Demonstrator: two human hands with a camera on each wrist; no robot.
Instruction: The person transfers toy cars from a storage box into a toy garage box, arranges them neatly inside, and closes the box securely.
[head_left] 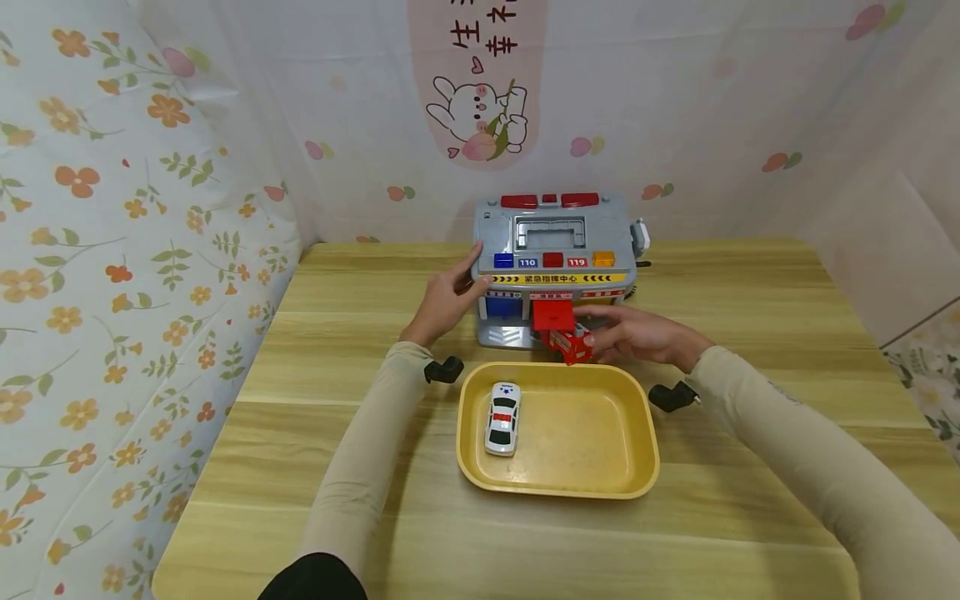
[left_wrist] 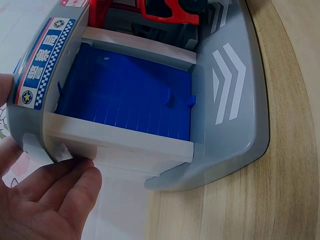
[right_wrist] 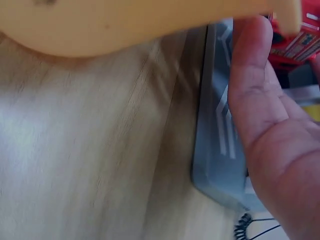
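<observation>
A grey toy emergency station (head_left: 497,229) stands at the back of the table. My left hand (head_left: 444,302) grips its left end, thumb at the front edge and fingers along the side. The left wrist view shows those fingers against the end wall, beside a lowered blue bay door (left_wrist: 125,97). With my right hand (head_left: 643,333) I hold a red toy fire truck (head_left: 567,343) at the middle bay, under its raised red door (head_left: 553,314). The truck sits at an angle, its inner end hidden beneath the door. The right wrist view shows only part of the truck.
A yellow tray (head_left: 558,493) lies just in front of the station, close under both wrists. Inside it, on the left, is a white toy police car (head_left: 502,419). A coiled black cord (right_wrist: 242,227) hangs by the station's right end. Patterned cloth (head_left: 337,125) stands behind the table.
</observation>
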